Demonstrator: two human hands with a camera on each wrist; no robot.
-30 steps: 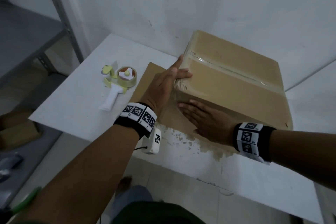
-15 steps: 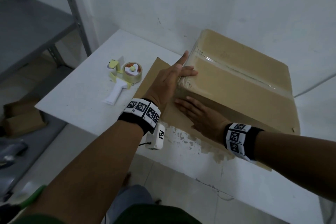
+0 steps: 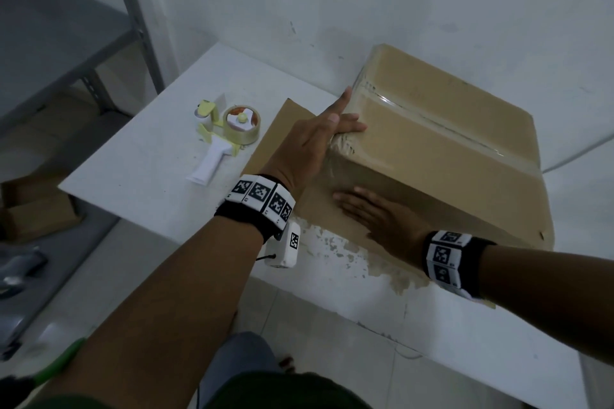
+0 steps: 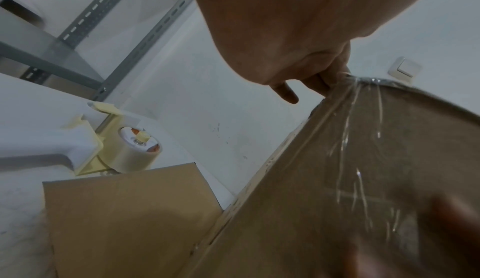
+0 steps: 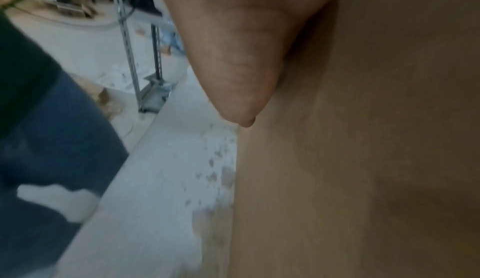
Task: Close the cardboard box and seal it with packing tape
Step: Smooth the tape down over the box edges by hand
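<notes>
A closed brown cardboard box [image 3: 442,143] stands on the white table [image 3: 139,169], with clear packing tape [image 3: 432,118] along its top seam and down its left end [image 4: 363,138]. My left hand [image 3: 319,136] lies flat against the box's left end, fingers straight along the taped face and thumb over the top edge. Against the box's near side my right hand [image 3: 375,212] presses flat, fingers straight, palm on cardboard [image 5: 363,138]. The tape dispenser [image 3: 229,133], yellow with a white handle, lies on the table left of the box [image 4: 124,153], untouched.
A flat cardboard sheet [image 3: 282,129] lies under the box and sticks out to the left [image 4: 124,210]. Behind the box is the white wall. A grey metal shelf [image 3: 66,30] stands at the far left. The table's near edge [image 3: 332,292] has chipped paint.
The head view has drifted, so the scene sits a little lower and more to the right. Both hands stay flat on the box in the same places.
</notes>
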